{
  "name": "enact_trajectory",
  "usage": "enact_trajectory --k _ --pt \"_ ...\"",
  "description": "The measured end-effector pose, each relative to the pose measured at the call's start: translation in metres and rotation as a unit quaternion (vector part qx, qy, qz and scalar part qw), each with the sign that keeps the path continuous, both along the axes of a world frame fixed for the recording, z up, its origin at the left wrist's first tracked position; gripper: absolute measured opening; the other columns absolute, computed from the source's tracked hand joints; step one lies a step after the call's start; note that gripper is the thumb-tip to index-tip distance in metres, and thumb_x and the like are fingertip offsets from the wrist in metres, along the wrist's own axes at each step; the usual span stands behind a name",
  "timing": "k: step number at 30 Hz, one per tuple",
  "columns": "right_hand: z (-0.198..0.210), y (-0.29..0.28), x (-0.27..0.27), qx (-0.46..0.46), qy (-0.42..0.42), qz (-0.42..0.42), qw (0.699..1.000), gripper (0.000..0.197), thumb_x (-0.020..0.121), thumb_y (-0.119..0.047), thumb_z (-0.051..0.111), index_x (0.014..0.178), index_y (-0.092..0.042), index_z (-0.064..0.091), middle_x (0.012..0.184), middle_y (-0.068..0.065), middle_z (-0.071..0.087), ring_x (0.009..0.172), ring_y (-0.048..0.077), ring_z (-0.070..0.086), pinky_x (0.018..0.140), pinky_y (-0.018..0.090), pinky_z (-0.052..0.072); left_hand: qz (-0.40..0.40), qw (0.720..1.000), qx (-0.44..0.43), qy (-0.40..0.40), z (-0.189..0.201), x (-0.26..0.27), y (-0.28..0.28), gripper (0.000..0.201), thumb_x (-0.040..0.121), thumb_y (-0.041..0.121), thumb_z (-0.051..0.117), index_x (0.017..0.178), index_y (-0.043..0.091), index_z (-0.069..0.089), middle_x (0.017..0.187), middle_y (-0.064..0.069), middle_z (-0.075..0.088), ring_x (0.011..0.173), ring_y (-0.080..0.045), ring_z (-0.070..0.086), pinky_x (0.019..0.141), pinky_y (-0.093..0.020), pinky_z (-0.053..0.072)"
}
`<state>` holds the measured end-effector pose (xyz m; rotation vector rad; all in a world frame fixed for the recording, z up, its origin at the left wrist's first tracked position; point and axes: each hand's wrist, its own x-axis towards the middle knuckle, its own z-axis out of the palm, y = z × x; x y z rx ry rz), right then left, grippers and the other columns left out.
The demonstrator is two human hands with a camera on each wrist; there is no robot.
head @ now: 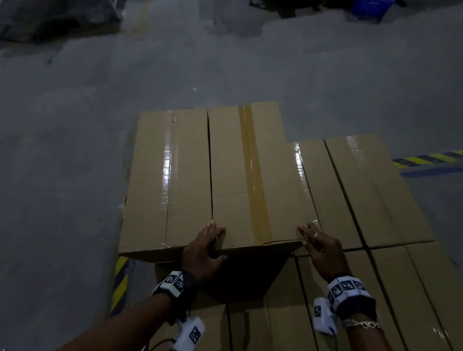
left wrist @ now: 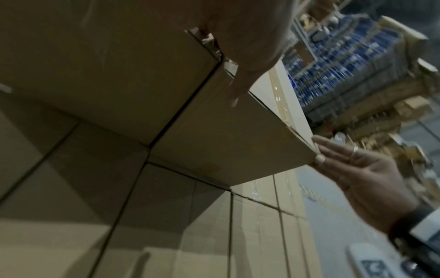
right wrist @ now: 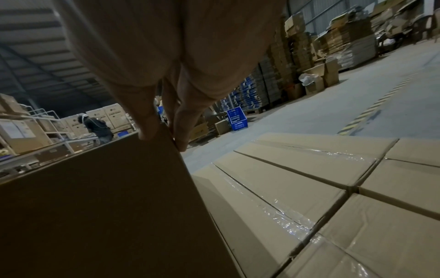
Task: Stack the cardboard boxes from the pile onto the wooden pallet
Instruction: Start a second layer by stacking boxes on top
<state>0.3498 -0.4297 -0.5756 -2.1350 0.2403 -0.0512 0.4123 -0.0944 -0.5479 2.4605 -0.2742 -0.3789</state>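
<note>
A cardboard box (head: 254, 176) sealed with brown tape sits on the top layer of a stack, tight against a clear-taped box (head: 168, 180) on its left. My left hand (head: 208, 241) lies over its near left corner, fingers flat on the top and thumb down the front face (left wrist: 226, 141). My right hand (head: 318, 244) touches the near right corner with straight fingers (left wrist: 333, 150); in the right wrist view the thumb (right wrist: 147, 129) is on the dark front face (right wrist: 107, 206). Lower-layer boxes (head: 379, 196) spread to the right and below. No pallet shows.
Grey concrete floor (head: 65, 153) lies left of and beyond the stack. Yellow-black stripes (head: 435, 159) mark the floor at right and by the stack's left foot (head: 120, 282). A blue crate (right wrist: 237, 118), tall carton stacks (right wrist: 297, 56) and a distant person (right wrist: 97, 126) stand farther off.
</note>
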Motion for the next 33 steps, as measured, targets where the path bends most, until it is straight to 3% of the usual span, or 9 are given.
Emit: enact_trajectory --k 5,9,12,14,18,22,26,29,33 --pt "0.003 -0.004 0.002 -0.002 0.004 0.006 1.000 0.057 0.084 0.009 0.072 0.132 -0.022 0.064 0.142 0.017 0.056 0.132 0.020 0.053 0.106 0.027 0.045 0.044 0.998 -0.037 0.025 -0.002 0.000 0.001 0.090 0.072 0.019 0.088 0.148 0.039 0.042 0.160 0.008 0.033 0.149 -0.015 0.028 0.119 -0.041 0.034" --pt "0.005 -0.001 0.002 -0.019 0.000 0.017 1.000 0.059 0.087 0.010 0.067 0.137 -0.021 0.061 0.146 0.014 0.053 0.137 0.016 0.046 0.104 0.010 0.037 0.035 0.998 -0.054 0.026 -0.002 0.000 0.006 0.090 0.072 0.017 0.088 0.145 0.042 0.042 0.159 0.008 0.034 0.150 -0.017 0.027 0.119 -0.044 0.034" --pt "0.006 0.008 0.003 -0.032 0.008 0.020 0.999 0.060 0.090 0.008 0.064 0.142 -0.020 0.057 0.148 0.013 0.051 0.143 0.017 0.040 0.108 0.019 0.036 0.015 0.999 -0.045 0.009 0.001 0.001 0.007 0.089 0.075 0.015 0.086 0.144 0.042 0.037 0.158 0.005 0.036 0.148 -0.019 0.031 0.118 -0.044 0.035" --pt "0.007 0.016 0.003 -0.058 0.016 0.008 0.998 0.055 0.091 0.003 0.066 0.142 -0.018 0.057 0.148 0.015 0.052 0.142 0.025 0.044 0.110 0.025 0.035 0.004 0.999 -0.049 -0.006 0.002 0.005 0.011 0.082 0.078 0.016 0.085 0.145 0.037 0.043 0.157 0.002 0.039 0.146 -0.018 0.036 0.116 -0.042 0.038" --pt "0.010 0.025 -0.001 -0.077 0.032 -0.017 0.996 0.052 0.093 -0.001 0.065 0.142 -0.016 0.058 0.150 0.017 0.050 0.140 0.028 0.046 0.108 0.024 0.033 -0.026 0.998 -0.047 -0.015 0.003 0.006 0.016 0.075 0.079 0.013 0.083 0.146 0.024 0.052 0.155 -0.004 0.042 0.144 -0.022 0.039 0.115 -0.042 0.040" --pt "0.012 0.032 -0.011 -0.074 0.059 -0.019 0.995 0.058 0.093 -0.001 0.065 0.146 -0.021 0.052 0.155 0.016 0.044 0.145 0.028 0.040 0.111 0.030 0.037 -0.044 0.999 -0.016 -0.016 0.006 0.005 0.012 0.074 0.083 0.012 0.080 0.148 0.024 0.047 0.158 -0.005 0.037 0.146 -0.024 0.036 0.117 -0.043 0.038" --pt "0.023 0.043 -0.031 -0.110 0.104 0.008 0.988 0.071 0.091 -0.009 0.070 0.153 -0.025 0.040 0.165 0.010 0.024 0.149 0.027 0.031 0.109 0.023 0.029 -0.052 0.998 0.040 0.001 0.014 0.000 0.004 0.074 0.089 0.012 0.071 0.153 0.023 0.037 0.163 -0.003 0.028 0.149 -0.024 0.031 0.119 -0.042 0.035" --pt "0.042 0.056 -0.046 -0.160 0.119 0.020 0.980 0.073 0.092 -0.020 0.072 0.155 -0.026 0.035 0.168 0.007 0.013 0.150 0.023 0.027 0.107 0.024 0.029 -0.076 0.995 0.057 -0.007 0.032 -0.011 -0.004 0.075 0.088 0.018 0.073 0.153 0.022 0.037 0.162 -0.005 0.033 0.146 -0.025 0.036 0.116 -0.043 0.038" --pt "0.070 0.074 -0.069 -0.164 0.075 0.023 0.983 0.066 0.093 -0.031 0.068 0.152 -0.030 0.038 0.159 0.005 0.039 0.143 0.023 0.043 0.109 0.034 0.042 -0.126 0.991 0.035 -0.035 0.060 -0.028 -0.009 0.053 0.091 0.032 0.069 0.142 0.027 0.054 0.143 -0.002 0.058 0.128 -0.028 0.056 0.104 -0.040 0.046"
